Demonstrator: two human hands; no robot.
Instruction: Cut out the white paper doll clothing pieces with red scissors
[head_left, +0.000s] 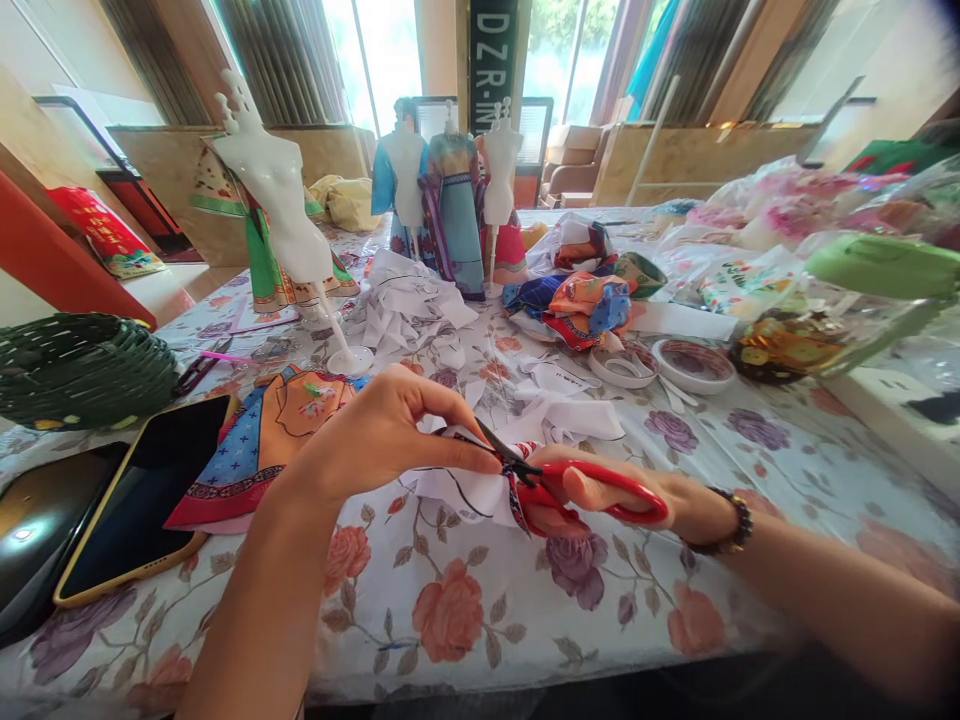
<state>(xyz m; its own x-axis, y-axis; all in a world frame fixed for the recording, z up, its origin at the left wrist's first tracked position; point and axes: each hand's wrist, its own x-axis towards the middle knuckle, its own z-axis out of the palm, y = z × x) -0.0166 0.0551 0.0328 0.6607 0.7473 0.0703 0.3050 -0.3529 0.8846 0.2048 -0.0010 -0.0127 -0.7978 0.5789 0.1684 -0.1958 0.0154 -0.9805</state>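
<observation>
Left hand (390,430), centre frame: pinches white cloth (465,490) taut. Right hand (675,505): closed through red scissors (634,492) (blades at the cloth's edge). Short snips along the drawn line suit best.

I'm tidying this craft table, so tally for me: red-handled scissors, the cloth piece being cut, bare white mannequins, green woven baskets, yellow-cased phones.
Red-handled scissors: 1
Cloth piece being cut: 1
Bare white mannequins: 3
Green woven basket: 1
Yellow-cased phone: 1
Total: 7
</observation>
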